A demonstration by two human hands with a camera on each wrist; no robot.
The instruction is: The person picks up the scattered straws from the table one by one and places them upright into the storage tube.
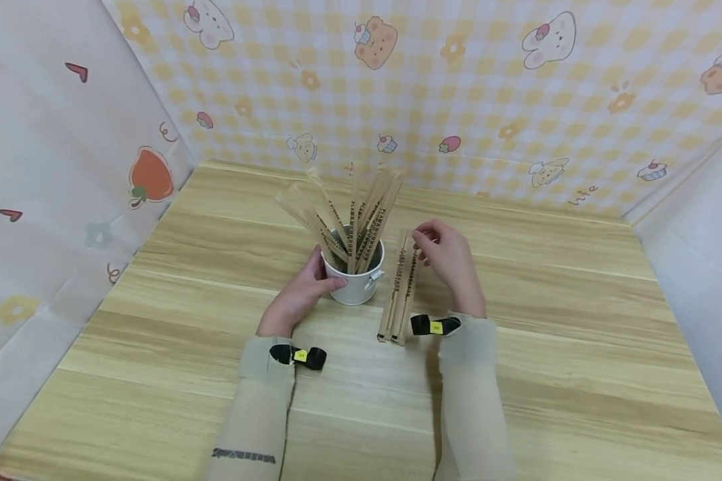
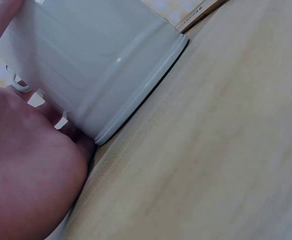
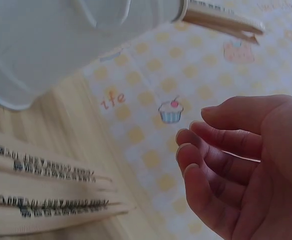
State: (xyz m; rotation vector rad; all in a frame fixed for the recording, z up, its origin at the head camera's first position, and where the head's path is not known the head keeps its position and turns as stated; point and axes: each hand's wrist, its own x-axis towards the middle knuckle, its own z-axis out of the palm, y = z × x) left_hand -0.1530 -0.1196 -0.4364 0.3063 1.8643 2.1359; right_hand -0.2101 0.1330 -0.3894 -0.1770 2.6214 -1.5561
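Note:
A small white metal bucket (image 1: pixel 353 288) stands upright on the table, holding several paper-wrapped chopsticks (image 1: pixel 353 230) that fan out above its rim. My left hand (image 1: pixel 301 294) grips the bucket's left side, thumb in front and fingers curled behind; the left wrist view shows the palm against the white wall (image 2: pixel 96 60). To the right of the bucket, two more wrapped chopstick packets (image 1: pixel 400 294) lie side by side on the wood. Over their far ends is my right hand (image 1: pixel 448 257). In the right wrist view its loosely bent fingers (image 3: pixel 200 185) hold nothing, apart from the packets (image 3: pixel 46 195).
The wood-grain table (image 1: pixel 565 321) reaches back to a yellow checked cloth (image 1: pixel 337 87) with cartoon prints. White cloth walls (image 1: pixel 66 167) flank it on both sides. A small handle (image 1: pixel 374 277) sticks out from the bucket's right side.

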